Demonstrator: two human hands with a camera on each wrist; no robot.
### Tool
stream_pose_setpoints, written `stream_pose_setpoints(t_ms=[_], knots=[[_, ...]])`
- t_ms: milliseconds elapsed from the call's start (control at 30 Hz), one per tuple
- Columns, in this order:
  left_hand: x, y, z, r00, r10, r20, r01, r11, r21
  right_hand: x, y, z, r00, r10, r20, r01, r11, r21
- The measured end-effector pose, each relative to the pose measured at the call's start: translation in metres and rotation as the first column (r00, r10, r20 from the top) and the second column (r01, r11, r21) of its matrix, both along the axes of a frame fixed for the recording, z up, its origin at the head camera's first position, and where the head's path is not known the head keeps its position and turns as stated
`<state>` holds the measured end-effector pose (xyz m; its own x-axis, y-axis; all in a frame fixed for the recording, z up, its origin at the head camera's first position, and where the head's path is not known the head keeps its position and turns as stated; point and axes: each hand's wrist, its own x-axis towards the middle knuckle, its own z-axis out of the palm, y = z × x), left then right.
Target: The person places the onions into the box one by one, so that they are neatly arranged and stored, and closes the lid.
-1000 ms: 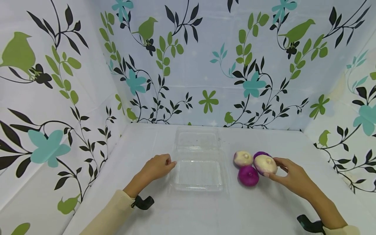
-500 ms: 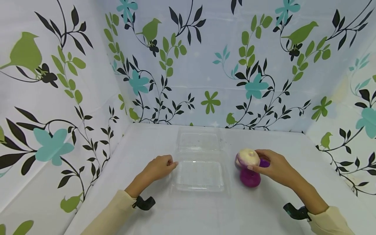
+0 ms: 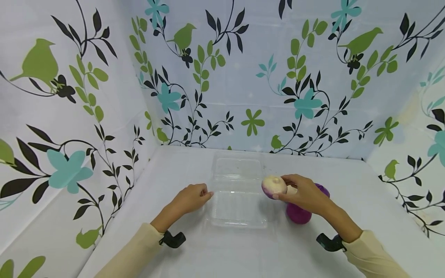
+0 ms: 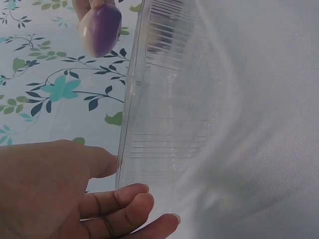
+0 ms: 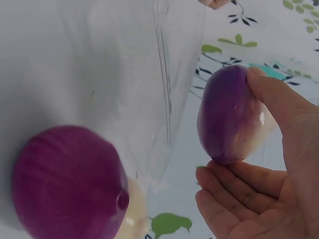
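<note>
A white-and-purple turnip [image 3: 274, 187] is pinched between the thumb and fingers of my right hand [image 3: 304, 194], raised at the right edge of a clear plastic container [image 3: 240, 224]. In the right wrist view the turnip [image 5: 232, 117] shows its purple side, with the fingertips under it. My left hand [image 3: 189, 199] holds the container's left rim, its thumb [image 4: 104, 163] on one side and curled fingers [image 4: 134, 191] on the other. Below the right hand lies a red onion [image 3: 298, 214]. A second purple one [image 3: 322, 190] and another turnip [image 5: 133, 214] are partly hidden.
The container's lid [image 3: 237, 168] lies open behind its base on the white tablecloth [image 3: 243, 255]. Patterned cloth walls [image 3: 222, 96] with birds and leaves enclose the table at the back and sides.
My right hand has carried the turnip left, from the group of vegetables to the container's right edge. The left hand stays at the container's left rim.
</note>
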<state>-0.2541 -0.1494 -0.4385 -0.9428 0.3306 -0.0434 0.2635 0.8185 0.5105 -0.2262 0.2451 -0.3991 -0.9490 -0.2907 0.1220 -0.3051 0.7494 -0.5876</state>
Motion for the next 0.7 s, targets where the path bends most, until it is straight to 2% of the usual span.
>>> stream_pose_setpoints(t_ms=[400,700], knots=[[-0.002,0.001,0.002,1.000,-0.004,-0.015,0.004,1.000,-0.024,-0.019,-0.044,-0.010,0.995,0.099,0.024,-0.100,0.994,0.039],[-0.003,0.001,0.002,1.000,-0.010,-0.012,0.010,1.000,-0.027,-0.032,-0.073,-0.007,0.987,0.143,0.077,-0.147,0.988,0.056]])
